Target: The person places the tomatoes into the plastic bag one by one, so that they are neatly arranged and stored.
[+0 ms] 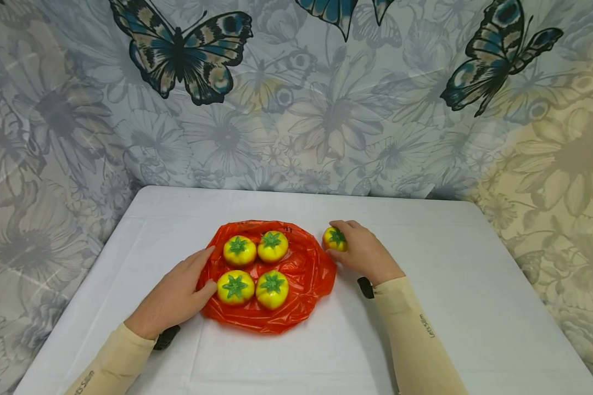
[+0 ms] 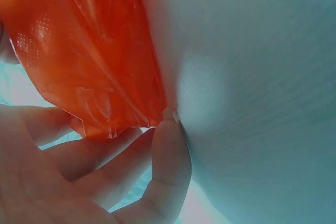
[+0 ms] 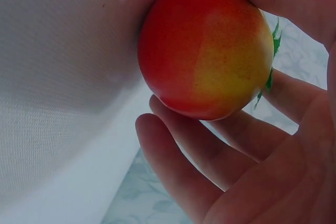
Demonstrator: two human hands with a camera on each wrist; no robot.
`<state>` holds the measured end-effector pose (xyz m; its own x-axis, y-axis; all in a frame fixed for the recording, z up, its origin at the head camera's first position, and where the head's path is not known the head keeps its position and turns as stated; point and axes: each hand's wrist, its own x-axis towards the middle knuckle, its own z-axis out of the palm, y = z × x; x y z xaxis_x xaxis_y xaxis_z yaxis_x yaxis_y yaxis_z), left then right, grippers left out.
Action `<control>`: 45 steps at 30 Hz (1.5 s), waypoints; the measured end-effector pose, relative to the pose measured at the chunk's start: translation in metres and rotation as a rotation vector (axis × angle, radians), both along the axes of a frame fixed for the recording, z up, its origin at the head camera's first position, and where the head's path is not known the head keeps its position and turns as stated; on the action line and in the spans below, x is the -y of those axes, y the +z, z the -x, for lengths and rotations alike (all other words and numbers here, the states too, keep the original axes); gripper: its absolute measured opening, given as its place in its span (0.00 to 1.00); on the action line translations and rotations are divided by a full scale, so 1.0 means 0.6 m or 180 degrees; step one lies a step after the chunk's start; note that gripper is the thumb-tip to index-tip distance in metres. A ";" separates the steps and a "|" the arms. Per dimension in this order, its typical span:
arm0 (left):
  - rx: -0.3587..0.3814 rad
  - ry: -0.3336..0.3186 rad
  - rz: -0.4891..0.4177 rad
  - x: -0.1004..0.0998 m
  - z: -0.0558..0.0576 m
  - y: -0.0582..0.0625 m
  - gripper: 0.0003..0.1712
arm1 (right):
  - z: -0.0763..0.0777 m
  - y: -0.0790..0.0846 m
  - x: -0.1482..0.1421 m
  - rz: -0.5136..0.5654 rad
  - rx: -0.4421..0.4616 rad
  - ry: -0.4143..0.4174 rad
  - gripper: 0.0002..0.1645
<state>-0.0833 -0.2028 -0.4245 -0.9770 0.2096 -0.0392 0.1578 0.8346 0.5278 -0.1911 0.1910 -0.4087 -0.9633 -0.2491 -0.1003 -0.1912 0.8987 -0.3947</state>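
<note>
My right hand [image 1: 365, 251] grips a yellow tomato [image 1: 335, 239] with a green star-shaped leaf top, just off the right edge of a red plastic bag [image 1: 308, 274]. Seen from the right wrist, this tomato [image 3: 207, 51] is shiny, red on one side and yellow on the other, between thumb and fingers. Several similar tomatoes [image 1: 234, 287] sit on the bag, leaf tops up. At the bag's left edge, my left hand [image 1: 175, 296] rests with its fingers spread. Its fingertips [image 2: 168, 129] touch the bag's folded edge [image 2: 121, 124] in the left wrist view.
The bag lies on a table with a white cloth [image 1: 415, 236]. Behind and beside the table hang floral sheets [image 1: 336, 126] with large butterflies [image 1: 178, 52]. Both forearms wear beige sleeves [image 1: 415, 329], and dark wrist devices [image 1: 365, 287] sit under the wrists.
</note>
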 end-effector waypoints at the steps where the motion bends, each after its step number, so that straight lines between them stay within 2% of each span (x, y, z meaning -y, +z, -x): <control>1: 0.0001 0.0002 0.0002 0.000 0.000 0.000 0.43 | 0.000 0.000 0.000 0.0001 0.0000 0.0000 0.41; 10: 0.0012 0.0027 0.0020 0.000 0.000 0.000 0.43 | 0.001 0.003 -0.002 0.0010 -0.0047 0.0032 0.41; 20: 0.0049 0.0034 0.0028 0.001 0.001 -0.002 0.43 | -0.011 0.028 0.003 0.0119 -0.0097 0.0040 0.42; 37: 0.0042 0.0013 0.0020 0.000 0.002 -0.001 0.43 | -0.052 0.082 0.035 0.0307 -0.0299 0.0395 0.42; 45: 0.0039 0.0011 0.0012 0.000 0.003 -0.001 0.43 | -0.070 0.082 0.070 0.0255 -0.0280 0.0595 0.42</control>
